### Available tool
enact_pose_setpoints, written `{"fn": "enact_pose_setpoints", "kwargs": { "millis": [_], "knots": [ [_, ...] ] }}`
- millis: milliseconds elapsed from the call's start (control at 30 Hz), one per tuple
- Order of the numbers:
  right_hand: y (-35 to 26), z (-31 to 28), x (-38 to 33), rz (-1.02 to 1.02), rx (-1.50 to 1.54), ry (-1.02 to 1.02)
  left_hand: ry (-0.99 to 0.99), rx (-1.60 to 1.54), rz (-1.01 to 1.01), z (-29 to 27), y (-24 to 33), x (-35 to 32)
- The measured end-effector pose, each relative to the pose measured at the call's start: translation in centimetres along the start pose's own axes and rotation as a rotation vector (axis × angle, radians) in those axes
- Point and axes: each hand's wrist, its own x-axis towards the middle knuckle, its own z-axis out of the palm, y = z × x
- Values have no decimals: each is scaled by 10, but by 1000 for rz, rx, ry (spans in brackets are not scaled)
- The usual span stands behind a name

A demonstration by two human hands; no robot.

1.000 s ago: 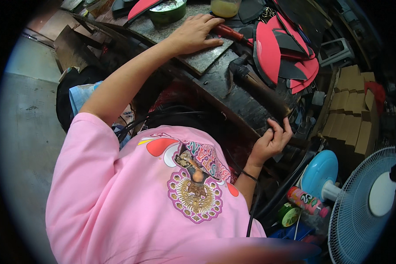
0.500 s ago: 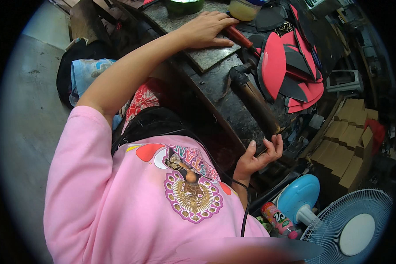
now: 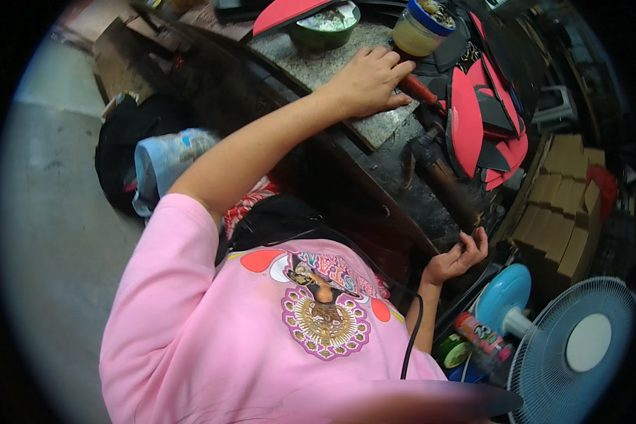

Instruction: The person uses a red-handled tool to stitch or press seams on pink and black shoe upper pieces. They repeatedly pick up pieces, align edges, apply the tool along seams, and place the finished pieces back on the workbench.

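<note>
My left hand (image 3: 366,81) reaches far forward and lies on a grey stone slab (image 3: 311,60), its fingers closed over a red-handled tool (image 3: 420,90). My right hand (image 3: 458,258) is low at the right, fingers half-curled and apart, touching the edge of the dark workbench (image 3: 403,191) just below a dark brown wooden handle (image 3: 442,177). Nothing shows in that hand. My pink printed shirt (image 3: 275,339) fills the lower middle.
Red and black shoe-upper pieces (image 3: 484,124) lie on the bench at the right. A green bowl (image 3: 323,27) and a yellowish jar (image 3: 418,30) stand at the slab's far end. Cardboard boxes (image 3: 562,212), a blue fan (image 3: 576,350), a spray can (image 3: 482,336) and a black cable (image 3: 411,332) crowd the lower right.
My right hand has let go of the dark handle's end and sunk to the bench edge. The left hand stays on the red-handled tool. The view has tilted.
</note>
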Motion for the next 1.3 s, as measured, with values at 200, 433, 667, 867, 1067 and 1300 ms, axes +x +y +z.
{"fn": "enact_pose_setpoints", "kwargs": {
  "millis": [200, 433, 667, 867, 1067, 1300],
  "knots": [
    [-6, 1, 0, 47, -144, 32, 10, -82, 38, -4, 0, 0],
    [-5, 2, 0, 75, -169, 27, 19, -81, 34, -3, 2, -1],
    [-4, 6, -2, 84, -165, 77, 17, -49, 71, 0, 3, -1],
    [-4, 6, -2, 98, -152, 94, 10, -66, 77, 4, 1, -1],
    [-5, 7, -1, 79, -169, 95, 15, -34, 96, 5, 1, -1],
    [-4, 7, -3, 95, -149, 103, 5, -56, 83, 1, 0, 1]
  ]
}}
